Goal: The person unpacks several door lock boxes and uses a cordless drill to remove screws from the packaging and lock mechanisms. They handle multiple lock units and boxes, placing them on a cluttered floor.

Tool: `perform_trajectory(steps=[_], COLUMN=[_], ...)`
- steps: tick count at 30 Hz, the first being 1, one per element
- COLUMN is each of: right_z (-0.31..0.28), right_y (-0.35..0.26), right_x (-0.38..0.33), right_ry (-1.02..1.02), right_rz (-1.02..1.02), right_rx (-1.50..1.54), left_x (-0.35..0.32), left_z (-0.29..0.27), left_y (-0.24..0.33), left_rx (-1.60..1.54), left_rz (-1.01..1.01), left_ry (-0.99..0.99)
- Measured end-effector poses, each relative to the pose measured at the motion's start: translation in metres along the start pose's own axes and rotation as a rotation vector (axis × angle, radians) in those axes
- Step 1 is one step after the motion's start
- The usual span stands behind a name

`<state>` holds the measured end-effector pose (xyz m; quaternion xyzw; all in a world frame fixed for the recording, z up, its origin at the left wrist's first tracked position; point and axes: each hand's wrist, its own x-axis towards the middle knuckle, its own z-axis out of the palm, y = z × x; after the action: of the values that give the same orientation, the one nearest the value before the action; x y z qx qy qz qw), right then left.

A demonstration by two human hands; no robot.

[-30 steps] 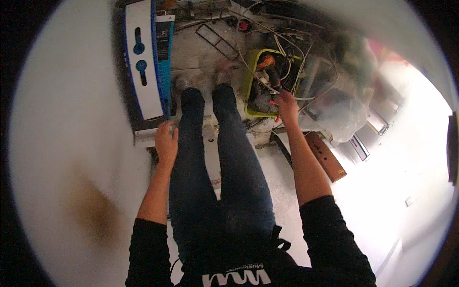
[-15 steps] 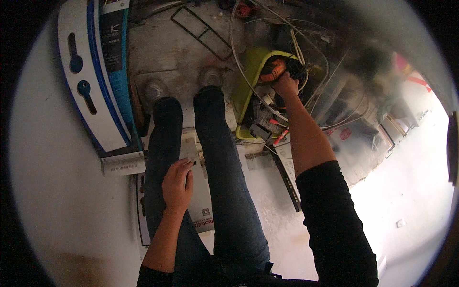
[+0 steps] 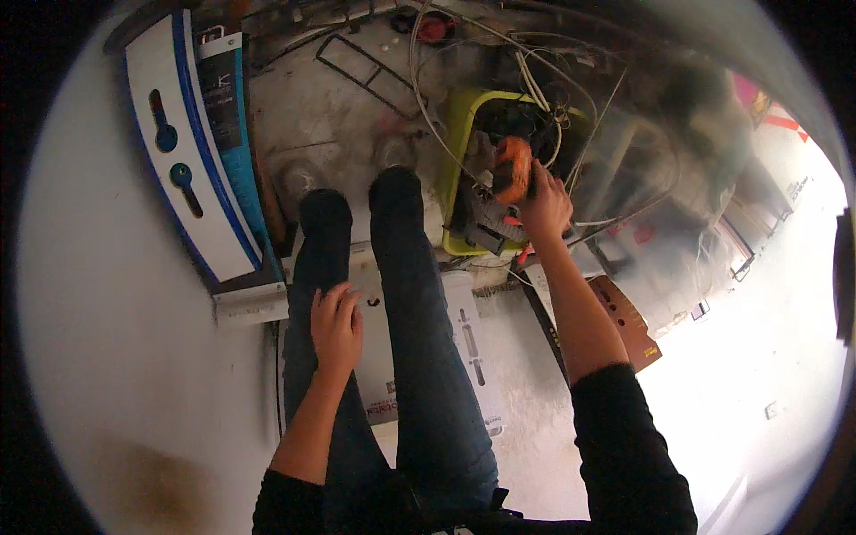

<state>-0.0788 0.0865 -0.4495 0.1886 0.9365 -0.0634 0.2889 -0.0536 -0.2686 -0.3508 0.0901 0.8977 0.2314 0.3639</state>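
My right hand (image 3: 546,207) grips an orange object with dark patches (image 3: 511,169), whose kind I cannot make out, at its right side. It is just above the contents of a yellow-green plastic bin (image 3: 456,147). Tangled dark cables, grey pieces and small red-tipped parts fill the bin, partly hidden by my hand and the orange object. My left hand (image 3: 337,332) rests by my left leg, holding nothing, its fingers loosely bent and slightly apart.
White cables (image 3: 535,85) loop over and behind the bin. At the left lean a white and blue panel (image 3: 169,178) and a teal box (image 3: 234,143). A dark rectangular frame (image 3: 370,71) lies on the floor. Right of my forearm is a brown box (image 3: 624,321).
My right hand has drawn the orange object up and toward me, from deep in the bin to its near part. My left hand has shifted slightly, and the view has tilted a little.
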Motion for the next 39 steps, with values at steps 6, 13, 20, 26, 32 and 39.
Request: perform_trajectory(steps=[6, 13, 20, 26, 32, 39], right_z=[-0.111, -0.203, -0.21, -0.149, -0.128, -0.162], right_y=[-0.018, -0.069, -0.094, -0.066, -0.136, -0.227], right_x=[-0.116, -0.169, -0.169, -0.161, -0.096, -0.133], right_ry=[0.193, 0.221, 0.103, -0.16, 0.773, -0.989], right_rz=[-0.367, -0.574, -0.696, -0.283, -1.426, 0.116], right_rx=[0.137, 0.35, 0.436, 0.766, 1.023, 1.349], left_x=[0.029, 0.08, 0.048, 0.047, 0.078, 0.1], left_z=[-0.023, -0.11, -0.158, -0.171, -0.081, -0.053], left_y=[0.051, 0.169, 0.199, 0.132, -0.146, -0.314], left_rx=[-0.629, -1.862, -1.927, -1.895, -0.498, -0.529], left_rz=[-0.196, -0.44, -0.433, -0.306, -0.721, -0.815], left_ry=[-0.081, -0.403, 0.054, 0.163, 0.725, 0.273])
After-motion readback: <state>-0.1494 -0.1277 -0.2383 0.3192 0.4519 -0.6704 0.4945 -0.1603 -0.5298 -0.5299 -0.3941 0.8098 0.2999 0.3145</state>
